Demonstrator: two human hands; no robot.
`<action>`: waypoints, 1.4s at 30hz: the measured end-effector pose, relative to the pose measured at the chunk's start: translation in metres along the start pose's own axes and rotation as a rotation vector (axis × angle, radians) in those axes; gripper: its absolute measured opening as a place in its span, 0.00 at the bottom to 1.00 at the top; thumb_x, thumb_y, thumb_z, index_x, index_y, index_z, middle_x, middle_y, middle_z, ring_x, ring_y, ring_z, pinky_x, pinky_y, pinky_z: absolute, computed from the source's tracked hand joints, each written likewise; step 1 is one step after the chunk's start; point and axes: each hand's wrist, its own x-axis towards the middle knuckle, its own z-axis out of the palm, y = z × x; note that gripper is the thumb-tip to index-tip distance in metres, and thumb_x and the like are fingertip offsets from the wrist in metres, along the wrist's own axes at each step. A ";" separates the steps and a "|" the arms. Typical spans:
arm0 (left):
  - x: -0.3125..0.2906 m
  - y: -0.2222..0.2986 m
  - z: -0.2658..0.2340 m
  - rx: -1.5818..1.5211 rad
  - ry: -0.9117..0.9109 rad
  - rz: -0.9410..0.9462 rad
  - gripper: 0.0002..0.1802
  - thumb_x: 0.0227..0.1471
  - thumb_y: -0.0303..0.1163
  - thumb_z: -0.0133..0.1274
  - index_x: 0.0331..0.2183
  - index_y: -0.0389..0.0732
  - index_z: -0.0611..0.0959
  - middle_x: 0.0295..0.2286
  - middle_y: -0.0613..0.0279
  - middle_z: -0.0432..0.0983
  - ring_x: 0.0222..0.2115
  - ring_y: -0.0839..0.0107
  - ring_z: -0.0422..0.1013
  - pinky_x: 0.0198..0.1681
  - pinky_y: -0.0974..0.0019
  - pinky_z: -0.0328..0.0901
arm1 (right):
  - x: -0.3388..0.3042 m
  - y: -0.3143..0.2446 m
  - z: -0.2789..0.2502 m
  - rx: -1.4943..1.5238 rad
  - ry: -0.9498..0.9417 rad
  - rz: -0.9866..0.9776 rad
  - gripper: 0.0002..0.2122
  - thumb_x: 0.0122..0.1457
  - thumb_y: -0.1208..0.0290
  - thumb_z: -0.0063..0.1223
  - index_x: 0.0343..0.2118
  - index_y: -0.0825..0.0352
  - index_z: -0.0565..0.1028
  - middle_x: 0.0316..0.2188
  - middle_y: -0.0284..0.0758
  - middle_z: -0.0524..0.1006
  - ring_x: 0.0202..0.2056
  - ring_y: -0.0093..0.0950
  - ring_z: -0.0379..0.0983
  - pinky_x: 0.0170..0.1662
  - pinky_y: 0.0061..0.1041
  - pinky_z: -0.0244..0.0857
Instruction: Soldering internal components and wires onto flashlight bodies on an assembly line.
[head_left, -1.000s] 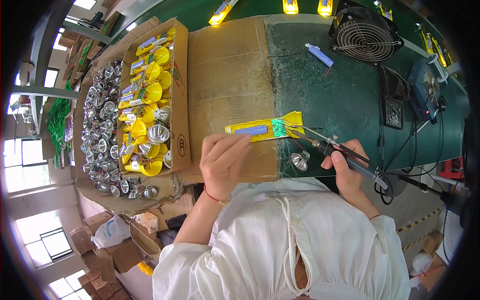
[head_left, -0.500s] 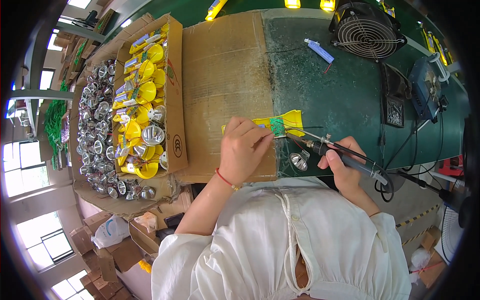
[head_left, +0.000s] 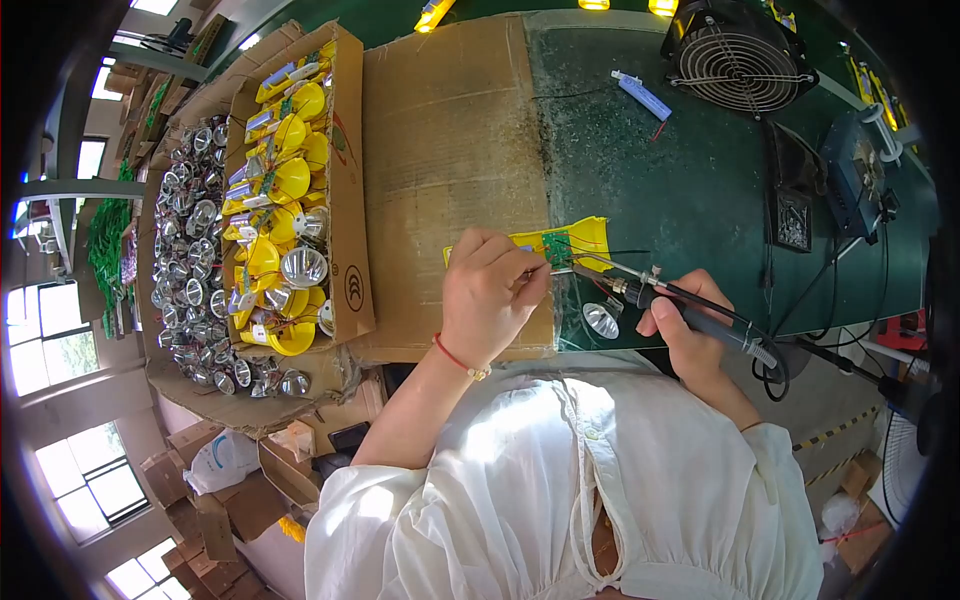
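My right hand [head_left: 692,322] grips a soldering iron [head_left: 700,318] by its dark handle, with a thin metal tube fixed alongside. The iron's tip reaches the near edge of a small green circuit board [head_left: 556,247]. That board sits in a yellow plastic torch shell [head_left: 590,238], which lies across the seam of cardboard and green tabletop. Over the shell's left part, my left hand [head_left: 490,290] is closed in a pinch beside the board; what its fingertips hold is too small to make out. A silver reflector cup [head_left: 601,320] lies just below the iron's tip, with thin wires near it.
On the left, a cardboard box [head_left: 350,210] holds several yellow torch shells, beside many silver reflectors [head_left: 203,213]. Toward the back lie a blue battery cell [head_left: 642,97] and a black fan [head_left: 740,68]. A blue soldering station [head_left: 853,175] and a small black tray [head_left: 791,222] stand right.
My left fingers have curled and drawn slightly away from the board. The reflector cup has turned a little. The soldering iron stays almost in place at the board.
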 end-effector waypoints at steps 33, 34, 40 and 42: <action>0.007 -0.002 -0.049 0.389 -0.351 -0.044 0.24 0.29 0.28 0.56 0.37 0.46 0.76 0.35 0.60 0.69 0.35 0.61 0.66 0.37 0.63 0.64 | 0.018 0.007 -0.036 0.127 0.232 -0.167 0.06 0.53 0.76 0.47 0.29 0.71 0.63 0.14 0.36 0.69 0.15 0.23 0.66 0.23 0.22 0.65; 0.010 -0.007 -0.047 0.354 -0.404 -0.130 0.23 0.28 0.28 0.55 0.36 0.45 0.77 0.34 0.61 0.69 0.35 0.60 0.66 0.38 0.63 0.64 | 0.021 0.009 -0.038 0.098 0.249 -0.170 0.06 0.53 0.76 0.46 0.29 0.71 0.63 0.14 0.36 0.69 0.15 0.23 0.66 0.23 0.22 0.65; 0.087 -0.021 -0.059 0.333 -0.261 -0.119 0.19 0.31 0.31 0.55 0.33 0.42 0.78 0.30 0.56 0.70 0.32 0.57 0.67 0.36 0.61 0.64 | 0.028 0.012 -0.051 0.105 0.319 -0.164 0.05 0.53 0.77 0.46 0.28 0.71 0.64 0.14 0.35 0.69 0.15 0.22 0.66 0.23 0.21 0.65; 0.130 -0.035 -0.047 0.285 -0.167 -0.134 0.19 0.32 0.33 0.55 0.33 0.41 0.78 0.30 0.56 0.70 0.34 0.57 0.67 0.37 0.61 0.63 | 0.029 0.015 -0.051 0.132 0.313 -0.112 0.05 0.53 0.77 0.46 0.28 0.70 0.63 0.13 0.35 0.69 0.15 0.23 0.66 0.23 0.22 0.65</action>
